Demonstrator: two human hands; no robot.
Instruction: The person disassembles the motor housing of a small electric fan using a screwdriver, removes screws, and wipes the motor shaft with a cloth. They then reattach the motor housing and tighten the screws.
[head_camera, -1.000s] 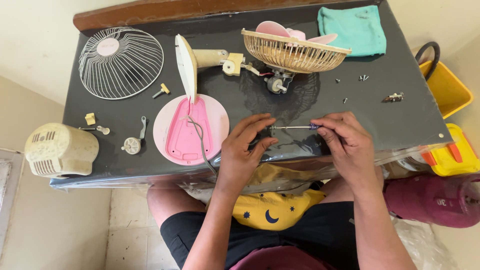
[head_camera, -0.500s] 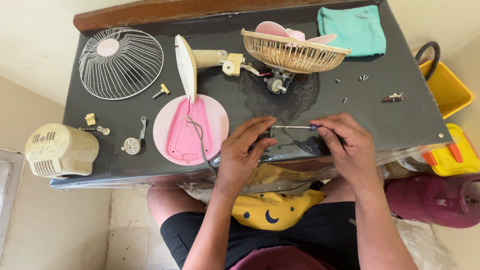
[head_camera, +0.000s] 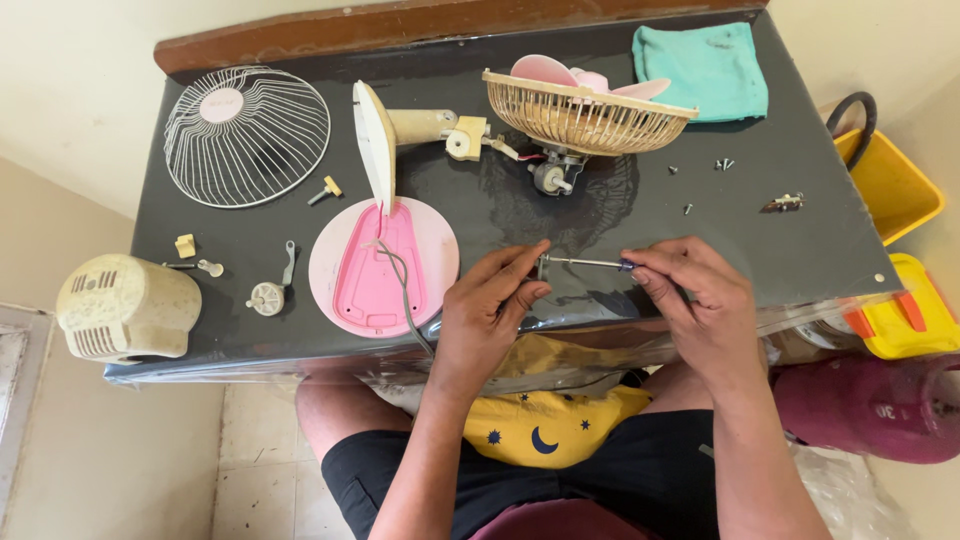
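A dark, glossy surface (head_camera: 250, 230) fills the view, set against a pale wall with a brown wooden ledge along its far edge, and parts of a taken-apart fan lie across it.

Far out to the left of the hands, at the near corner, sits a cream motor housing (head_camera: 125, 307). Beyond it lies a round wire fan guard (head_camera: 247, 135). Between these and the left hand are small loose pieces: a cream knob (head_camera: 185, 245), a small grey lever part (head_camera: 272, 293) and a little peg (head_camera: 325, 189). Just left of the left hand rests the pink round fan base (head_camera: 383, 265), with a grey cord (head_camera: 402, 290) running from it toward the wrist, and a cream stand arm (head_camera: 400, 130) rising behind it.

The left hand (head_camera: 487, 312) is curled, its fingertips pinching the tip end of a thin screwdriver (head_camera: 585, 263). The screwdriver lies level between the two hands, just above the near edge of the surface. The right hand (head_camera: 705, 300) is closed around its handle end, fingers folded over it.

Straight beyond the hands stands a cream rear guard basket (head_camera: 585, 115) with pink blades (head_camera: 575, 75) inside and a small motor (head_camera: 550, 178) beneath. Beyond the right hand lie scattered screws (head_camera: 725, 163) and a small metal bracket (head_camera: 785, 202), and farther off a folded teal cloth (head_camera: 705, 70). Off the surface to the right are yellow bins (head_camera: 885, 180).
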